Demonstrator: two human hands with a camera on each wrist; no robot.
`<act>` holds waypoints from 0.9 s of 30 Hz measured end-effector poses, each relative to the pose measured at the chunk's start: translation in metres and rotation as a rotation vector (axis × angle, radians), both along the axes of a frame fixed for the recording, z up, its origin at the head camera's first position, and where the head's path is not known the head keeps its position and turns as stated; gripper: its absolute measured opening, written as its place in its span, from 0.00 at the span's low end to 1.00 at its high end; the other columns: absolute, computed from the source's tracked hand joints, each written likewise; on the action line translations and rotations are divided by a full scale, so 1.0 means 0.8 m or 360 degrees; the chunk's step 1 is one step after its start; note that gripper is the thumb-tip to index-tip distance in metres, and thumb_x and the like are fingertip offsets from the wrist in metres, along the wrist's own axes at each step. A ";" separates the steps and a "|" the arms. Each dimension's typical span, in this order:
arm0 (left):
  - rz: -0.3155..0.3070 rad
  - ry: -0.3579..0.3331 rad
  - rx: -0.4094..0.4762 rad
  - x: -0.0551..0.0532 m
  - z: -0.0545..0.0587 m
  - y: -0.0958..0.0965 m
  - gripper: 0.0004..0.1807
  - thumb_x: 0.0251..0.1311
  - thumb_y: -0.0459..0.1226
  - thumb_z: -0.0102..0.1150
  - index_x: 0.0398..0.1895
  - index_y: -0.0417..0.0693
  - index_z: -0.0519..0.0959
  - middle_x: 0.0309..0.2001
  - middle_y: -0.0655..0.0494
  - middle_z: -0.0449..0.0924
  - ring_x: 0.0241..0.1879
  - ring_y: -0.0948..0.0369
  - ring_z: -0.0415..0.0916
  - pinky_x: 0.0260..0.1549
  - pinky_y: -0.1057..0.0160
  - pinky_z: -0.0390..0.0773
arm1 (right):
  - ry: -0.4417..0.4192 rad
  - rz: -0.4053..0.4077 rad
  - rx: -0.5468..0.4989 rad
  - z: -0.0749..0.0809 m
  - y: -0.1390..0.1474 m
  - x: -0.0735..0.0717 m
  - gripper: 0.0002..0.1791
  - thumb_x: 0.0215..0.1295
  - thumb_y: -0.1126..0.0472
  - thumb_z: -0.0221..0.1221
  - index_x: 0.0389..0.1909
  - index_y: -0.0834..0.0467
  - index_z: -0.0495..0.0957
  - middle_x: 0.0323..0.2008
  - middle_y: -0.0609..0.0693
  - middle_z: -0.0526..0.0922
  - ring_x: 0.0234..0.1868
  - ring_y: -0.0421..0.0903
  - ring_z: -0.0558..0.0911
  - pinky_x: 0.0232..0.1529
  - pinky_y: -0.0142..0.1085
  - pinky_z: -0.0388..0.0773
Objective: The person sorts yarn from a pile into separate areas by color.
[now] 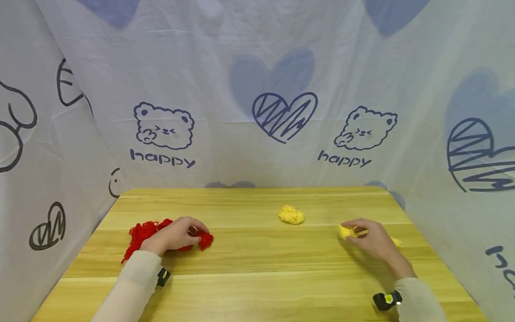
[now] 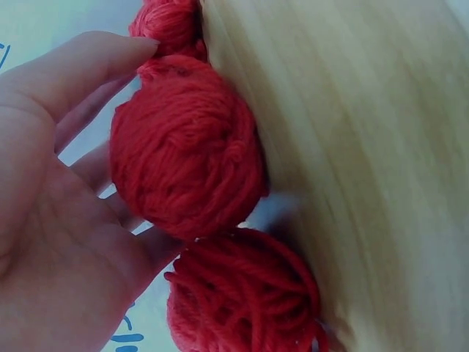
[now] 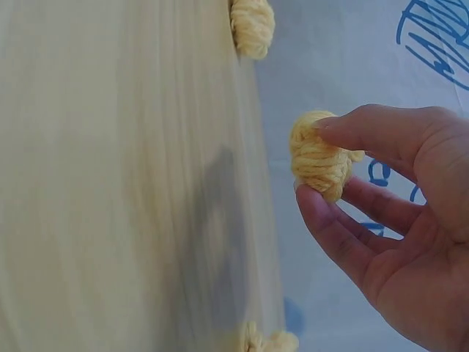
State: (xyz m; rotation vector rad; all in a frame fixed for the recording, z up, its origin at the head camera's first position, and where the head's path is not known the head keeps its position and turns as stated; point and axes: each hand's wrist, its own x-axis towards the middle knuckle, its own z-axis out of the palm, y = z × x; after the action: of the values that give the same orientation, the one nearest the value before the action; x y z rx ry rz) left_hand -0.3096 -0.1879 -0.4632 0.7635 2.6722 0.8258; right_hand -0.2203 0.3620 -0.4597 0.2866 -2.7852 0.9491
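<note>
At the left of the table, my left hand (image 1: 179, 233) has its thumb and fingertips at a small red yarn ball (image 1: 206, 240), which they seem to pinch. In the left wrist view, the thumb meets this ball at the top edge; a larger red yarn ball (image 2: 189, 147) and another red yarn bundle (image 2: 245, 293) lie beside the palm. My right hand (image 1: 372, 239) pinches a small yellow yarn ball (image 3: 321, 155) between thumb and fingertips, held above the table. The remaining fingers are bent beneath it.
A yellow yarn bundle (image 1: 291, 214) lies toward the back of the wooden table (image 1: 257, 290). Another yellow piece (image 1: 396, 241) shows partly behind the right hand. Loose red yarn (image 1: 141, 235) spreads beyond the left hand. A patterned cloth (image 1: 225, 147) hangs around the table.
</note>
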 end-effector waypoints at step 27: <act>0.0015 -0.0032 0.0000 0.003 0.001 0.001 0.14 0.64 0.32 0.67 0.51 0.52 0.88 0.51 0.54 0.87 0.47 0.57 0.80 0.54 0.51 0.84 | -0.0065 -0.0049 0.0157 -0.016 0.057 0.018 0.20 0.56 0.65 0.74 0.51 0.62 0.86 0.52 0.67 0.86 0.43 0.57 0.87 0.43 0.47 0.87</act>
State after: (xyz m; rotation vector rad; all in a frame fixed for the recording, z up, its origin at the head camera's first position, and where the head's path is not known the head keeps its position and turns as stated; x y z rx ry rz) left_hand -0.3070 -0.1875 -0.4621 0.7388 2.6601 0.8318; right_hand -0.2057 0.4075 -0.4727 0.2401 -2.8702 0.8215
